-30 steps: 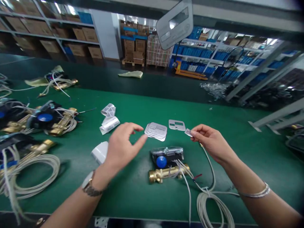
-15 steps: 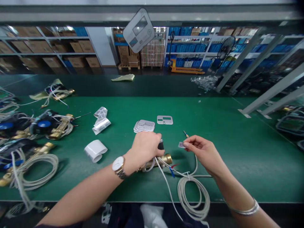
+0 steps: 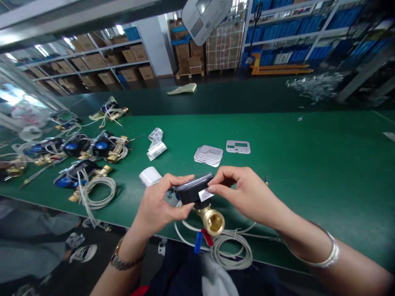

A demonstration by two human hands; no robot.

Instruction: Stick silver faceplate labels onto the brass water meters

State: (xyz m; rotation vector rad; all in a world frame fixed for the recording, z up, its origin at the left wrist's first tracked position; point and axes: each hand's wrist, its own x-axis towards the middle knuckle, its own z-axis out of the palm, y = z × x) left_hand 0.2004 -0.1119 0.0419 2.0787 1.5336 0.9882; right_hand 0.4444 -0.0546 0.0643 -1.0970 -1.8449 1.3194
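Note:
In the head view my left hand (image 3: 163, 199) grips a meter by its black housing (image 3: 193, 191), thumb below and fingers at the upper edge. The meter's brass pipe end (image 3: 213, 222) points toward me, with a blue tag (image 3: 198, 241) and a red tag (image 3: 207, 237) hanging beneath. My right hand (image 3: 237, 187) pinches one end of a small white label (image 3: 205, 194), which lies against the housing's side; whether it is stuck on cannot be seen. A coil of pale cable (image 3: 233, 250) hangs at the table's front edge.
Several meters with blue caps (image 3: 101, 146) and cables lie to the left. Beyond my hands are stacked grey faceplates (image 3: 210, 155), a single faceplate (image 3: 238, 146) and a crumpled label strip (image 3: 156, 144). A white roll (image 3: 150, 176) sits behind my left hand. Someone's legs (image 3: 27, 242) show at lower left.
My left hand has raised and tilted the meter so its side and brass opening face me. My right hand has brought the label leftward to the housing. The view has swung left.

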